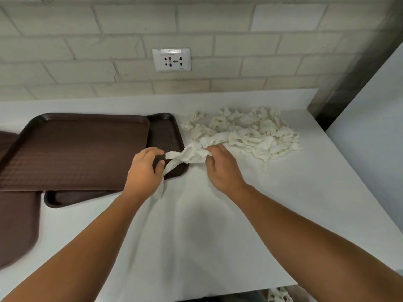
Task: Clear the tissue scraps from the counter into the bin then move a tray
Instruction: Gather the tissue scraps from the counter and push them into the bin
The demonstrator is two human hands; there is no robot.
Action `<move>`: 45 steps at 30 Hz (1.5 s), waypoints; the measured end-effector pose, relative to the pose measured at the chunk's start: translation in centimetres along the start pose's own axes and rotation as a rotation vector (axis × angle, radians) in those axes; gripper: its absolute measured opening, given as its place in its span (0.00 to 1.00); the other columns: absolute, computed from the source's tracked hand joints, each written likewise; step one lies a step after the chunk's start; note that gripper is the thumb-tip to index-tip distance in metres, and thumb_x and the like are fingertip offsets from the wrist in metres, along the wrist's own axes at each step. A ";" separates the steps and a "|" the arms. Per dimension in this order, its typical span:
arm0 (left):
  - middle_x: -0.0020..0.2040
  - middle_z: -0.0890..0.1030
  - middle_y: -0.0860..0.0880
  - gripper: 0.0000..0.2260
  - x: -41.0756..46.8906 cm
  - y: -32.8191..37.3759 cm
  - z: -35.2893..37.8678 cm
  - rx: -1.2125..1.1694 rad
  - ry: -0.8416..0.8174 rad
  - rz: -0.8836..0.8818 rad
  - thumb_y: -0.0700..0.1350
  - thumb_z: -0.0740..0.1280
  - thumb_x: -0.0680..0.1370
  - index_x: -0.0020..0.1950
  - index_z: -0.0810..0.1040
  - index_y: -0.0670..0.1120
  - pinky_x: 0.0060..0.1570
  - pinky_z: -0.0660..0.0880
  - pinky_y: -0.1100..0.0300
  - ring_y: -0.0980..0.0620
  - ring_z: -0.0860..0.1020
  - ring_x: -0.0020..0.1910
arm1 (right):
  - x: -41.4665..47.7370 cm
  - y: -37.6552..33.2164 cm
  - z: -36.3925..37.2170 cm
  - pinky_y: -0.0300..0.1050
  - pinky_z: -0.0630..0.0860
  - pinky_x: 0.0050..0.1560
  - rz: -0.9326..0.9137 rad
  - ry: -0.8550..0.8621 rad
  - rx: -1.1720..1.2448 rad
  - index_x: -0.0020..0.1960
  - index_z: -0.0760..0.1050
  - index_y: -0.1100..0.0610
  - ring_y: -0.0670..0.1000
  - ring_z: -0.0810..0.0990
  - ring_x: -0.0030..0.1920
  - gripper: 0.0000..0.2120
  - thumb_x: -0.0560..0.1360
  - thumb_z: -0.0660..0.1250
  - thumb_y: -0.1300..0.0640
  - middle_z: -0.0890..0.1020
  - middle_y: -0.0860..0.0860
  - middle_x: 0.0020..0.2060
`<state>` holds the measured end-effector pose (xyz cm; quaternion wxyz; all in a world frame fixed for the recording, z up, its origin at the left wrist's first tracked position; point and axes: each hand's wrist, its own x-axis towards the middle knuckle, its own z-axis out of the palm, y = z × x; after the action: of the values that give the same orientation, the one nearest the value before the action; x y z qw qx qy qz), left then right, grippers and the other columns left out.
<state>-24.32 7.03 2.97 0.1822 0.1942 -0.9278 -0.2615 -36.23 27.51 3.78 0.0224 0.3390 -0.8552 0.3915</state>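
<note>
Head camera view, looking down at a white counter (196,236) set against a pale brick-pattern wall (261,51). We see two bare forearms reaching in from the bottom edge.

The left hand (144,168) has its fingers curled and pinches one end of a crumpled white tissue piece (189,154). A thin strip of it hangs down beside that wrist. The right hand (222,168) has its fingers curled round the other end of the same tissue piece, so the tissue stretches between the two hands, just above the counter.

Behind the right hand, toward the back right of the counter, lies a loose pile of tissue scraps (246,131), white and torn into strips. The held piece touches the near edge of this pile.

To the left are dark brown trays. The top tray (74,149) lies across a lower tray (168,136), whose right corner sits under the left hand and the held tissue. A third tray (17,225) shows at the far left edge, partly under the top one.

A white wall socket (171,59) is set in the wall above the trays. Below the counter's front edge, at the bottom of the view, we make out a few more white scraps (280,294); what they lie in we cannot tell.
</note>
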 end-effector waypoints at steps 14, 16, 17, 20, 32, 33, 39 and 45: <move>0.65 0.75 0.52 0.17 1.2 5.5 3.8 -0.159 -0.149 0.141 0.52 0.66 0.80 0.68 0.74 0.50 0.59 0.68 0.63 0.53 0.72 0.64 | -2.7 3.9 -5.4 0.53 0.73 0.37 0.134 0.015 -0.059 0.30 0.64 0.56 0.54 0.71 0.33 0.19 0.76 0.61 0.50 0.69 0.50 0.28; 0.65 0.76 0.52 0.16 1.4 6.2 4.6 -0.173 -0.148 0.152 0.52 0.65 0.80 0.67 0.74 0.50 0.59 0.70 0.61 0.53 0.73 0.61 | -3.4 4.8 -6.2 0.52 0.73 0.36 0.215 0.082 0.031 0.33 0.69 0.61 0.55 0.72 0.32 0.16 0.77 0.62 0.54 0.73 0.55 0.28; 0.65 0.76 0.52 0.16 1.5 6.5 4.9 -0.174 -0.145 0.160 0.53 0.65 0.80 0.67 0.74 0.51 0.60 0.72 0.58 0.52 0.73 0.61 | -3.6 5.1 -6.8 0.49 0.72 0.36 0.267 0.112 0.081 0.35 0.73 0.63 0.53 0.72 0.31 0.14 0.77 0.62 0.57 0.74 0.55 0.29; 0.66 0.76 0.51 0.16 2.0 7.1 5.9 -0.170 -0.144 0.181 0.52 0.64 0.81 0.67 0.74 0.50 0.64 0.71 0.56 0.50 0.72 0.65 | -3.7 5.6 -8.6 0.41 0.73 0.34 0.453 0.180 0.239 0.52 0.81 0.53 0.49 0.77 0.34 0.13 0.79 0.59 0.63 0.82 0.48 0.35; 0.62 0.76 0.46 0.23 1.6 8.1 8.5 0.068 -0.178 0.129 0.58 0.70 0.75 0.64 0.75 0.45 0.62 0.70 0.51 0.43 0.71 0.63 | -5.4 8.1 -11.0 0.36 0.73 0.37 0.564 0.196 0.152 0.48 0.68 0.54 0.47 0.82 0.41 0.03 0.79 0.62 0.59 0.80 0.49 0.44; 0.60 0.75 0.46 0.26 1.2 8.0 8.8 0.121 -0.183 0.118 0.61 0.70 0.73 0.64 0.74 0.45 0.62 0.70 0.51 0.43 0.71 0.61 | -5.5 8.4 -10.9 0.37 0.74 0.38 0.565 0.196 0.163 0.47 0.67 0.52 0.48 0.83 0.41 0.06 0.80 0.59 0.62 0.81 0.49 0.46; 0.58 0.75 0.45 0.28 -0.6 8.4 10.7 0.223 -0.234 0.138 0.59 0.72 0.72 0.64 0.72 0.44 0.59 0.71 0.51 0.43 0.73 0.57 | -5.8 8.4 -11.1 0.31 0.67 0.30 0.542 0.303 0.138 0.53 0.63 0.55 0.44 0.75 0.35 0.02 0.82 0.55 0.60 0.79 0.50 0.37; 0.51 0.78 0.44 0.12 -1.9 9.1 12.1 0.125 -0.285 0.280 0.41 0.64 0.80 0.63 0.76 0.42 0.47 0.73 0.54 0.45 0.75 0.49 | -8.5 10.1 -10.0 0.38 0.69 0.37 0.415 0.166 -0.006 0.53 0.66 0.53 0.46 0.73 0.38 0.17 0.77 0.65 0.42 0.74 0.50 0.40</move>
<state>-30.45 20.06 -2.09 0.0712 0.0353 -0.9765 -0.2004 -38.01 43.79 1.56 0.0126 0.1224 -0.9031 0.4115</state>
